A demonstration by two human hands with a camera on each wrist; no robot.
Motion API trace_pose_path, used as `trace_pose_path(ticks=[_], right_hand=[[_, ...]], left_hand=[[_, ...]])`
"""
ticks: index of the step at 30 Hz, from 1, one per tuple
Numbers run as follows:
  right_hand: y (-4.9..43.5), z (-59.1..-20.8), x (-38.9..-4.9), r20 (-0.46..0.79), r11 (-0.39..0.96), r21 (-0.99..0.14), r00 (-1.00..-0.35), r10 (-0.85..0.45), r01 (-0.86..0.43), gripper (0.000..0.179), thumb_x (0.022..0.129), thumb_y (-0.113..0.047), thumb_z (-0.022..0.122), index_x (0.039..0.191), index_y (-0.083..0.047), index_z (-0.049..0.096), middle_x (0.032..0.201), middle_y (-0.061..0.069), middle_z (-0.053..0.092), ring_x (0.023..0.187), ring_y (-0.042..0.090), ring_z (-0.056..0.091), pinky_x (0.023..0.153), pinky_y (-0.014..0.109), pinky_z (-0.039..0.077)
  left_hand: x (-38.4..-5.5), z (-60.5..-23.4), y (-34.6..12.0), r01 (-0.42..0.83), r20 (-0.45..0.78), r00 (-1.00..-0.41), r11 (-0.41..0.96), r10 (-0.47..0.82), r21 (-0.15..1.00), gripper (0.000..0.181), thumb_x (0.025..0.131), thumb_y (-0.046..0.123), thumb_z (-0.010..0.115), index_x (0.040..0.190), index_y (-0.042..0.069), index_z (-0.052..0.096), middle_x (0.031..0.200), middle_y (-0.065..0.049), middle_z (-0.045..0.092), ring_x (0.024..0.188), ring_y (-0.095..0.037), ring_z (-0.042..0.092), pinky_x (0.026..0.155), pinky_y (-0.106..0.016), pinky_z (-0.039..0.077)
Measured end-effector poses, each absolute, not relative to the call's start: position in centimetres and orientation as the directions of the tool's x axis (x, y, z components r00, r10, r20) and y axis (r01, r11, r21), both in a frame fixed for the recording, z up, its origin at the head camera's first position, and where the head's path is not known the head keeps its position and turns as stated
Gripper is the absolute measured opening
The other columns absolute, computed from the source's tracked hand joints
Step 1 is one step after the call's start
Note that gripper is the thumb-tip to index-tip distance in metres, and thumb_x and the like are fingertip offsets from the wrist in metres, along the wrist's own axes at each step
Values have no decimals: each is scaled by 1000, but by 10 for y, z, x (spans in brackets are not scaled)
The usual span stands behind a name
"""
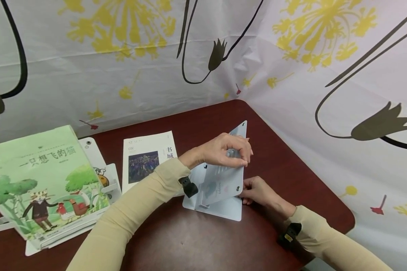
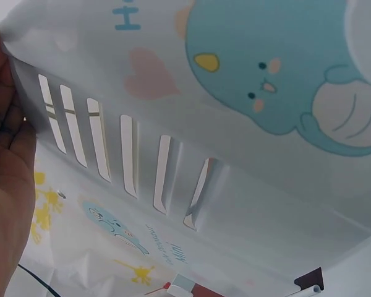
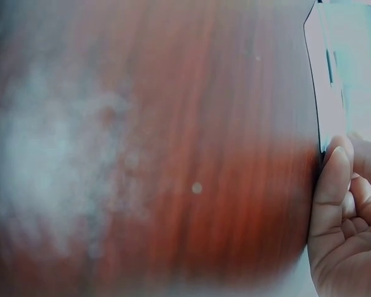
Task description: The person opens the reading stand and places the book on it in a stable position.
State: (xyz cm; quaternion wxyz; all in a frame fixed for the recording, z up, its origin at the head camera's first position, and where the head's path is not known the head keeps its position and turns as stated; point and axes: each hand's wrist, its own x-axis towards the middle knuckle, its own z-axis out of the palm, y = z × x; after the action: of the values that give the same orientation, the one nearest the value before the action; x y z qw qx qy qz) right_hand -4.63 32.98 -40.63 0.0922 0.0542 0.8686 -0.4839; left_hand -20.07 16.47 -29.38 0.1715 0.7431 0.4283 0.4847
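Note:
A pale blue folding book stand (image 1: pixel 222 184) with rounded corners stands partly unfolded on the table in the head view. My left hand (image 1: pixel 227 148) reaches over it and grips the edge of its raised panel. Low on its right side, my right hand (image 1: pixel 257 192) pinches the edge by the base. The left wrist view shows a printed teal dinosaur (image 2: pixel 260 80), a pink heart and a row of slots on the stand, with left fingers (image 2: pixel 1 105) at the panel's edge. Thumb and fingers (image 3: pixel 334 179) hold the stand's thin edge (image 3: pixel 324 86) in the right wrist view.
At the left, a green picture book (image 1: pixel 47 180) leans on a white book stand (image 1: pixel 96 154). Between the two stands lies a white book (image 1: pixel 149 139) with a dark cover picture, partly behind my left arm. A patterned curtain (image 1: pixel 156 82) borders the dark red table (image 1: pixel 176 241).

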Motion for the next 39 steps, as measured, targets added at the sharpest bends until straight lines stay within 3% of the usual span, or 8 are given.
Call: trace_pose_path(ticks=[13, 31, 35, 39], right_hand=[[331, -408, -44, -218, 487, -854, -976, -13, 185, 17, 85, -2, 65, 96, 11, 65, 64, 10, 63, 49, 9, 60, 49, 26, 53], [333, -405, -40, -229, 509, -840, -973, -18, 188, 21, 86, -3, 65, 103, 10, 64, 74, 13, 66, 55, 11, 61, 52, 26, 54], [332, -405, -38, -227, 493, -848, -974, -8, 194, 23, 86, -3, 65, 105, 10, 64, 78, 15, 67, 58, 12, 62, 53, 26, 55], [330, -404, -34, -203, 492, -851, -979, 10, 182, 25, 85, -4, 66, 105, 10, 64, 83, 16, 67, 61, 13, 63, 56, 26, 55]], left_hand=[[-197, -294, 165, 487, 577, 170, -577, 799, 656, 7, 82, -6, 63, 76, -3, 66, 88, -17, 66, 98, -23, 60, 113, -32, 26], [-197, -297, 169, 465, 561, 116, -544, 820, 698, 4, 82, -6, 65, 80, -5, 68, 88, -18, 69, 102, -24, 62, 110, -29, 31], [-208, -310, 178, 458, 563, -3, -499, 827, 736, 5, 83, -4, 65, 86, -4, 70, 94, -17, 70, 104, -22, 63, 100, -27, 43], [-228, -324, 180, 433, 515, -273, -374, 813, 820, 11, 85, 0, 66, 95, -4, 70, 100, -15, 70, 97, -19, 65, 84, -27, 51]])
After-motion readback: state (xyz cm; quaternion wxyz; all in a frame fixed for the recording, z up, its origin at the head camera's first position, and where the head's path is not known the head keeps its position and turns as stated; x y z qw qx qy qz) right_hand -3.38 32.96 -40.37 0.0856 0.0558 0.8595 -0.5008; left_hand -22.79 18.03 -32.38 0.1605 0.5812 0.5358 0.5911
